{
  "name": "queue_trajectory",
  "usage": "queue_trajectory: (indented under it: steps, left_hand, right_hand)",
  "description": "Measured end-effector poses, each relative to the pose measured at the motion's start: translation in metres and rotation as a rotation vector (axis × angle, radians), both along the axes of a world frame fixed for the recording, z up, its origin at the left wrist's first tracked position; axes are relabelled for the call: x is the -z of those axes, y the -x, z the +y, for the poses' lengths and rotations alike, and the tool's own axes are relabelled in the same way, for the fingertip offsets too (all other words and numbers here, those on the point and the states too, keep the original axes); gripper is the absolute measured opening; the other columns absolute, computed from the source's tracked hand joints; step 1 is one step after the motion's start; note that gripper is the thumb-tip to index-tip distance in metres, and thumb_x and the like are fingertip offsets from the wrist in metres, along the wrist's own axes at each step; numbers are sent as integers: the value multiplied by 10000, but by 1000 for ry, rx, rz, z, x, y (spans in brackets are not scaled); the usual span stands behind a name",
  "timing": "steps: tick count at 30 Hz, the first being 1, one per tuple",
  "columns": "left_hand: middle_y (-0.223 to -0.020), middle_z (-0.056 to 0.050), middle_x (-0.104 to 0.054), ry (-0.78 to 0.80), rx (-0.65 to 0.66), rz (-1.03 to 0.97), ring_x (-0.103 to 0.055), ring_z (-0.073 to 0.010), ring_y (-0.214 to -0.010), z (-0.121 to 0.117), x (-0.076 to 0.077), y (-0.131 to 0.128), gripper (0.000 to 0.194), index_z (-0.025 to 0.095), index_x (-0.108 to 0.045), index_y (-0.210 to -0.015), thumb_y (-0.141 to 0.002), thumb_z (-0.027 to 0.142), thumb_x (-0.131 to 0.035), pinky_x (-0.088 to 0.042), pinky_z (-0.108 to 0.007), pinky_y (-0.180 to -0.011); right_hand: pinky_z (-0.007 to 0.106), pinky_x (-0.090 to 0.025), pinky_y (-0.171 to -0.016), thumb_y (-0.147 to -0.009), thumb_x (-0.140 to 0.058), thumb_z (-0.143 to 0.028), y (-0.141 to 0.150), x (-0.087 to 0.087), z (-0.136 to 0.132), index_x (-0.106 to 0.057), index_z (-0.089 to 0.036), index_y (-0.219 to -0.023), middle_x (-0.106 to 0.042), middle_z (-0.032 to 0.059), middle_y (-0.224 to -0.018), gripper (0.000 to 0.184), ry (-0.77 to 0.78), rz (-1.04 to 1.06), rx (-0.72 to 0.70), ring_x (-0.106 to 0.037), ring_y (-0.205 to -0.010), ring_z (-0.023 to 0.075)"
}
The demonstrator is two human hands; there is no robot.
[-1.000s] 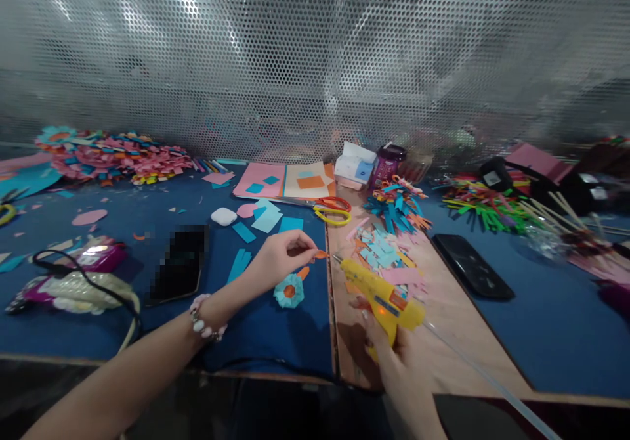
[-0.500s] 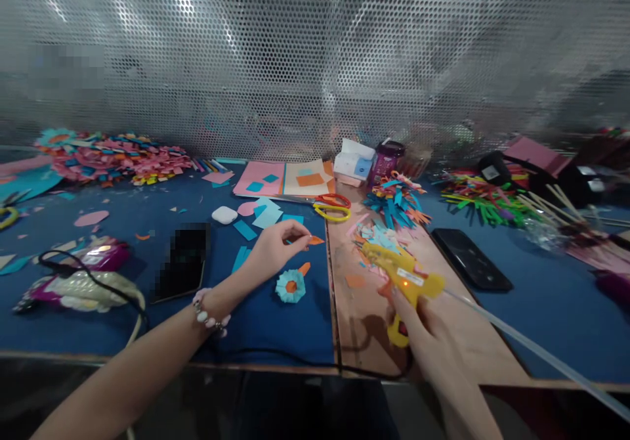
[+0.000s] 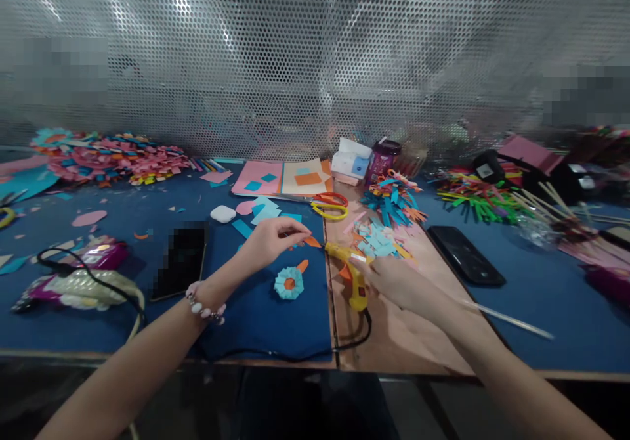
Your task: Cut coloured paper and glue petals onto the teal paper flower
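My left hand (image 3: 273, 238) pinches a small orange paper piece (image 3: 312, 242) above the blue table. Its tip meets the nozzle of a yellow glue gun (image 3: 350, 268) gripped by my right hand (image 3: 394, 281). The gun's black cord (image 3: 295, 354) runs along the front edge, and a clear glue stick (image 3: 506, 318) trails to the right. A blue paper flower with an orange centre (image 3: 289, 284) lies just below my left hand.
Yellow and red scissors (image 3: 331, 205), coloured paper sheets (image 3: 280, 178), heaps of cut paper (image 3: 113, 154), two dark phones (image 3: 462, 255) (image 3: 180, 259), a white earbud case (image 3: 223, 214) and a tissue box (image 3: 350, 161) lie about. A perforated metal screen (image 3: 315, 59) stands behind.
My right hand has swung the glue gun left and down until its nozzle reaches the orange piece. The left hand has stayed nearly still with the piece.
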State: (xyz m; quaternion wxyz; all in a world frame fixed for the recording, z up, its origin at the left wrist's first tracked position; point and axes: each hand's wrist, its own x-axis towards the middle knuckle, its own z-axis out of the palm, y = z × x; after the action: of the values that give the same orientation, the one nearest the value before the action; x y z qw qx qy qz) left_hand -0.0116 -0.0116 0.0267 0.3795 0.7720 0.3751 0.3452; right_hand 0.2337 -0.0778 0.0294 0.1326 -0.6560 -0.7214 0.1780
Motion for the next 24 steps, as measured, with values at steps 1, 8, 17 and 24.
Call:
queue_trajectory:
  steps: [1, 8, 17, 24]
  left_hand:
    - [-837, -69, -677, 5, 18, 8, -632, -161, -726, -1, 1, -1, 223, 147, -663, -897, -805, 328, -573, -505, -268, -641]
    - [-856, -69, -668, 130, 140, -93, -649, -185, -811, -8, 7, -8, 300, 144, -559, -1015, -756, 277, -631, -517, -321, -745]
    - [-884, -68, -648, 30, 18, 153, -617, -189, -794, -5, 3, 2, 363, 170, -494, -1085, -855, 445, -443, -464, -309, -690]
    - [-832, -32, -563, -18, 198, 654, -508, -182, -761, -6, -1, 17, 422, 180, -587, -809, -660, 573, -621, -347, -263, -627]
  right_hand:
    - [263, -258, -470, -865, -414, -458, 3, -8, 0, -492, -206, -478, -511, 16, -468, 468, -59, 15, -51, -414, -419, 121]
    - [270, -400, -693, -758, -661, -276, 47, -23, 16, -628, -167, -839, -651, 54, -818, 140, -330, 81, -403, -565, -813, 183]
    - [281, -415, -714, -785, -581, -125, 48, -12, 24, -650, -171, -859, -667, 44, -832, 111, -326, 181, -272, -570, -784, 160]
    - [240, -419, -586, -776, -573, -213, 30, -10, 19, -614, -174, -812, -638, 2, -745, 67, -252, 469, -122, -547, -621, 109]
